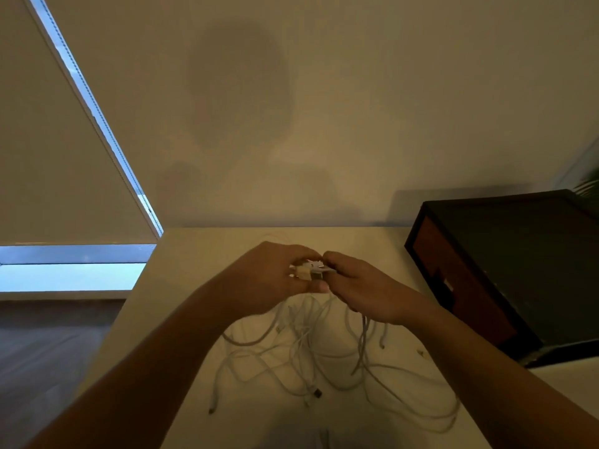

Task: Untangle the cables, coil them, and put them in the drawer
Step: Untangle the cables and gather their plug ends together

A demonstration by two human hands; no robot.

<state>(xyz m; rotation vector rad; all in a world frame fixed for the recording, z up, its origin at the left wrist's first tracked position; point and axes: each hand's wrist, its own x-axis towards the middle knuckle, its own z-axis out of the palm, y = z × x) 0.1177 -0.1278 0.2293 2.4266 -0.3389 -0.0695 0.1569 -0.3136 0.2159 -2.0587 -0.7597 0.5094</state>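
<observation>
**Q:** What is the state of each hand?

**A:** The left hand (269,277) is curled, with fingers and thumb closed round a cluster of white plug ends (309,270). The right hand (363,286) meets it fingertip to fingertip and pinches the same cluster from the opposite side. Both hands are raised above the surface (194,254), near its middle.

**Q:** Where are the cables?

**A:** The cables (304,354) hang from the cluster between the two hands. They spread as a loose white tangle on the surface below, toward the near edge. The loops overlap, and single cables cannot be told apart. One free end with a dark tip (317,393) lies at the front of the tangle. Another free end (211,410) lies at its left.

**Q:** What are the edges and the room for movement?

**A:**
- **Left:** the surface edge runs diagonally beside the left forearm. Beyond it are the floor (42,351) and a window (71,273).
- **Far side:** the surface meets the wall (324,108), with a strip of surface showing behind the hands.
- **Right:** a dark drawer unit (518,254) stands on the surface, well apart from the right hand. Its brown front, with a dark cut-out grip, faces the hands. A band of surface lies between the unit and the tangle.
</observation>
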